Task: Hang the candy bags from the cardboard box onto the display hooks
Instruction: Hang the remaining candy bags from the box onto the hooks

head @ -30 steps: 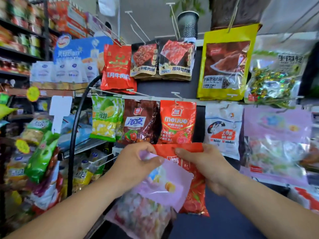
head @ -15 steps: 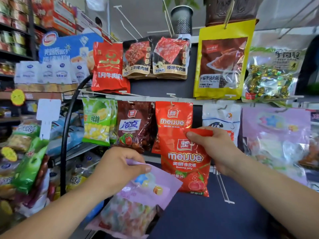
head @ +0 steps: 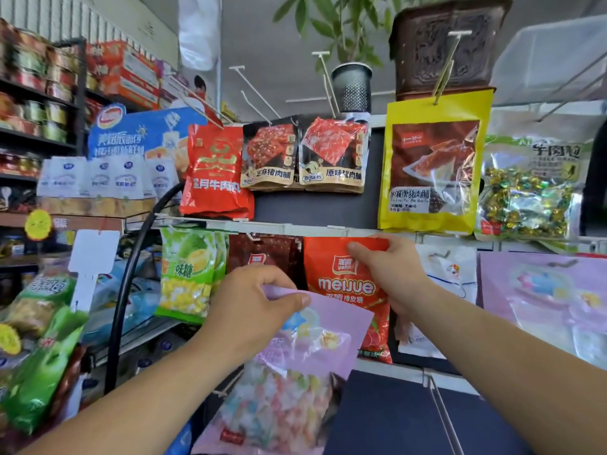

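1. Since half a second ago the right hand (head: 391,277) has lifted the red Meijue gummy bag (head: 341,290) from below the middle row up to the white rail (head: 262,226). The bag's top edge now sits just under that rail.
2. The right fingers (head: 359,249) are curled over the red bag's top right corner and pinch it. Whether its hole is on a hook cannot be told.
3. The left hand (head: 253,307) stays lower and nearer, left of the right hand. Its thumb and curled fingers grip the top edge of a lilac candy bag (head: 295,382).
4. The lilac bag hangs tilted from that grip and overlaps the lower left part of the red bag.
5. On the rail left of the red bag hang a dark brown bag (head: 262,251) and then a green lime candy bag (head: 185,274).
6. To the right hang a white bag (head: 450,274) and a large lilac bag (head: 542,290).
7. Above, on the far upper row, a yellow bag (head: 433,165) hangs from a hook.
8. A bare white hook (head: 440,408) juts out near the right forearm.
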Demonstrator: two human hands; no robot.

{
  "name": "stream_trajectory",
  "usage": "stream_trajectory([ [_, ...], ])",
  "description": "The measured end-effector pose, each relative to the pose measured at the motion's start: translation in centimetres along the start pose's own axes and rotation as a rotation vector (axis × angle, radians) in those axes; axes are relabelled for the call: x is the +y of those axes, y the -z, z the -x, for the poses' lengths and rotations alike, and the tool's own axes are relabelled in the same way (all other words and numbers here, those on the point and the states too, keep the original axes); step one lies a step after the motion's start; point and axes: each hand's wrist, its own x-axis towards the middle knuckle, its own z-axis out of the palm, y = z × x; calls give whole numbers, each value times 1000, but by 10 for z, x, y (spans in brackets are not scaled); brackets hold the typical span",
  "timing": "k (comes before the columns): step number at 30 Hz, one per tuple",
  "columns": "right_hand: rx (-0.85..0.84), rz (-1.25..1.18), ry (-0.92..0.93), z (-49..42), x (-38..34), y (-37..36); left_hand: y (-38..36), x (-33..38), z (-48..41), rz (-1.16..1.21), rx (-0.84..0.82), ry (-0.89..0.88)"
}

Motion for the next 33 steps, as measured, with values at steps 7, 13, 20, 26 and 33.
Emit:
stream_trajectory([
  [7, -30, 33, -9, -23, 2, -17, 2, -4, -10, 21, 53, 9],
  [13, 58, 303, 10, -35, 16, -15, 2, -6, -15, 23, 36, 9],
  [20, 142, 718, 661, -16, -9, 8, 4, 0, -13, 61, -99, 58],
  [26, -334, 350, 128, 44, -17, 28, -22, 11, -17, 94, -157, 80],
  [33, -154, 211, -2, 58, 8, 72, -70, 36, -18, 115, -207, 26],
])
